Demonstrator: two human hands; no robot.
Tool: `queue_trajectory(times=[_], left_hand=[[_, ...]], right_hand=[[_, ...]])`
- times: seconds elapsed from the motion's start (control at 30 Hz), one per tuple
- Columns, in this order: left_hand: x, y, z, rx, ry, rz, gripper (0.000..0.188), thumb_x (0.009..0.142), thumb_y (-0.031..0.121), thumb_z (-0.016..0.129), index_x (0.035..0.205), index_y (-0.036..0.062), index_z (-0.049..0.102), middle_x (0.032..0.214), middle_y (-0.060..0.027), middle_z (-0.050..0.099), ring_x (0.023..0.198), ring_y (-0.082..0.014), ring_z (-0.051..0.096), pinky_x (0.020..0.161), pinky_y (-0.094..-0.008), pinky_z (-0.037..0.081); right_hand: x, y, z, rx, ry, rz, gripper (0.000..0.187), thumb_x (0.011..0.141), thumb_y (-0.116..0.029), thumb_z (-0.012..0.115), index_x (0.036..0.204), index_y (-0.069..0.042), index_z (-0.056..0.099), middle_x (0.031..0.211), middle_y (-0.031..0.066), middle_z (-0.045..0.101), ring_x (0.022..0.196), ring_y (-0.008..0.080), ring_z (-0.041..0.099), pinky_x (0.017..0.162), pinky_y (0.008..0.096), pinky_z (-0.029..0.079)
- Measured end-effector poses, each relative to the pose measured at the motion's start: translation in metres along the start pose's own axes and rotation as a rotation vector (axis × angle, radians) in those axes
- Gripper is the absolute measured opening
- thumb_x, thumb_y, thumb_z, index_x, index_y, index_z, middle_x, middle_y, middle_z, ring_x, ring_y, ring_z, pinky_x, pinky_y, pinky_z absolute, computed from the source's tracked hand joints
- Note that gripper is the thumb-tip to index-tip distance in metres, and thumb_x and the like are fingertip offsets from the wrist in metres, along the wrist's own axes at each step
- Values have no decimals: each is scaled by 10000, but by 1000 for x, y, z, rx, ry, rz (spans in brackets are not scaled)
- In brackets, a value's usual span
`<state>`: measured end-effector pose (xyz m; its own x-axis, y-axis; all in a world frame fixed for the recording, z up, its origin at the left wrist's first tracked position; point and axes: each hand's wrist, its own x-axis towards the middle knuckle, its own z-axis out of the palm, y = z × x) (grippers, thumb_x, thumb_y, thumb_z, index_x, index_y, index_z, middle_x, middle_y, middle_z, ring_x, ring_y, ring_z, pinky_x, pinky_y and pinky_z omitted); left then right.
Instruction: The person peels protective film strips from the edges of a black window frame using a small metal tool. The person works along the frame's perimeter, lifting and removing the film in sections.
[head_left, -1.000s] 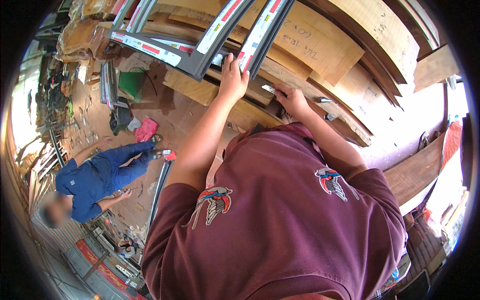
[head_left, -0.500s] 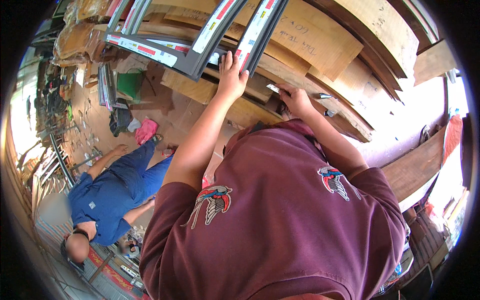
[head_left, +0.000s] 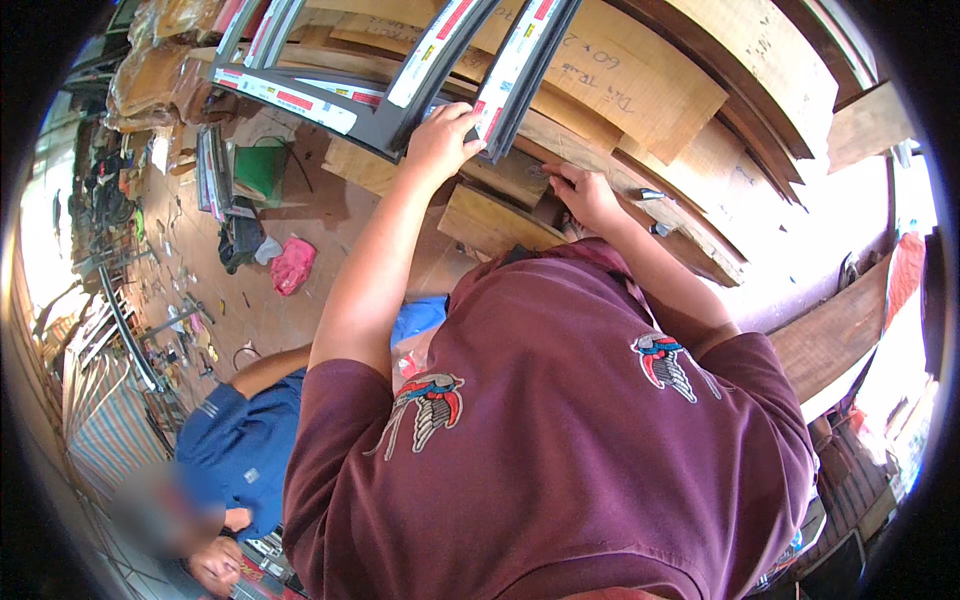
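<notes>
My left hand [head_left: 440, 145] grips the near end of a dark, flat-sided strip [head_left: 515, 70] that bears a long white label with red and yellow patches. The fingers lie over its edge and the thumb presses against the side. Beside it, to the left, is a similar dark labelled strip [head_left: 432, 60], joined at a corner to a dark crosspiece [head_left: 290, 100]. My right hand [head_left: 590, 198] is closed near the lower boards, a little right of the strip's end. Whatever its fingers hold cannot be made out now.
Long wooden boards [head_left: 650, 90] with handwriting are stacked ahead and to the right. Another person in blue [head_left: 245, 440] is at my lower left. A pink bag [head_left: 293, 266] and a green item [head_left: 258, 170] lie on the left floor, near more dark strips [head_left: 212, 170].
My left hand has slid slightly left and down along the strip's end. A silvery flat piece at my right fingertips no longer shows. The other person has shifted nearer and lower.
</notes>
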<state>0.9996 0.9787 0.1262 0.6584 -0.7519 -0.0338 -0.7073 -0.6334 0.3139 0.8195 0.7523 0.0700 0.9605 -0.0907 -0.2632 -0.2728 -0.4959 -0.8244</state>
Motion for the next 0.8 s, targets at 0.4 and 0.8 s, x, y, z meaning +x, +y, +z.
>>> queue_trajectory(times=[0.4, 0.8], left_hand=[[8, -5, -3, 83, -56, 72, 430, 835, 300, 793, 1199, 104, 674, 1249, -64, 635, 1184, -263, 615, 981, -391, 530], [12, -4, -4, 88, -76, 56, 403, 819, 297, 809, 1154, 122, 666, 1231, -54, 631, 1154, -267, 631, 948, -389, 543]], right_hand=[[-11, 16, 2, -18, 76, -70, 308, 958, -227, 631, 1245, -134, 691, 982, 227, 717, 925, 407, 696, 821, 453, 551], [-7, 21, 4, -11, 31, -8, 316, 960, -217, 633, 1266, -164, 689, 1039, 227, 715, 976, 415, 688, 855, 456, 550]])
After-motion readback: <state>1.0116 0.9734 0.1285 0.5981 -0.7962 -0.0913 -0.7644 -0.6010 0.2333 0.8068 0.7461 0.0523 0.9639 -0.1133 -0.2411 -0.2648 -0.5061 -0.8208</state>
